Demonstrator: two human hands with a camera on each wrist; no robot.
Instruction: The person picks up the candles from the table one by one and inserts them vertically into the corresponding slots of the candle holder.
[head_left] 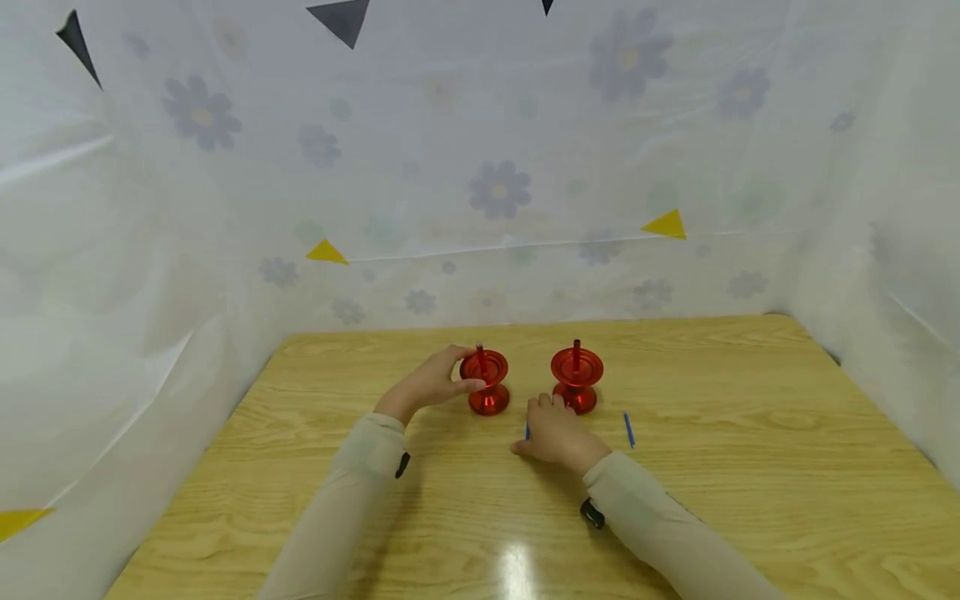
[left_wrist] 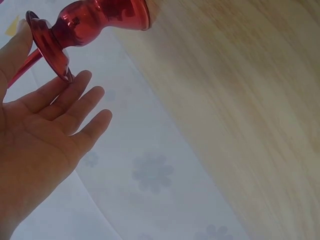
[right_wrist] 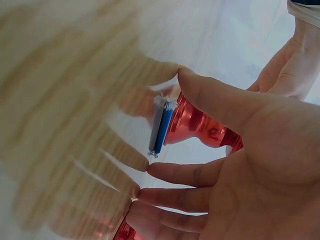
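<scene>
Two red candle holders stand mid-table, each with a red candle upright in it. My left hand (head_left: 438,382) touches the dish rim of the left holder (head_left: 487,385); in the left wrist view its fingers (left_wrist: 70,102) are fairly straight beside the holder (left_wrist: 75,25), thumb against the rim. My right hand (head_left: 557,433) rests fingertips-down on the table in front of the right holder (head_left: 576,379). Below it lies a short blue candle (right_wrist: 161,131), between the thumb and the other fingers (right_wrist: 170,172), not clearly pinched. A second blue candle (head_left: 628,429) lies to the right.
The wooden table (head_left: 750,467) is enclosed at the back and both sides by a white flower-printed sheet (head_left: 495,192) that reaches down to its edges. Nothing else stands on the tabletop.
</scene>
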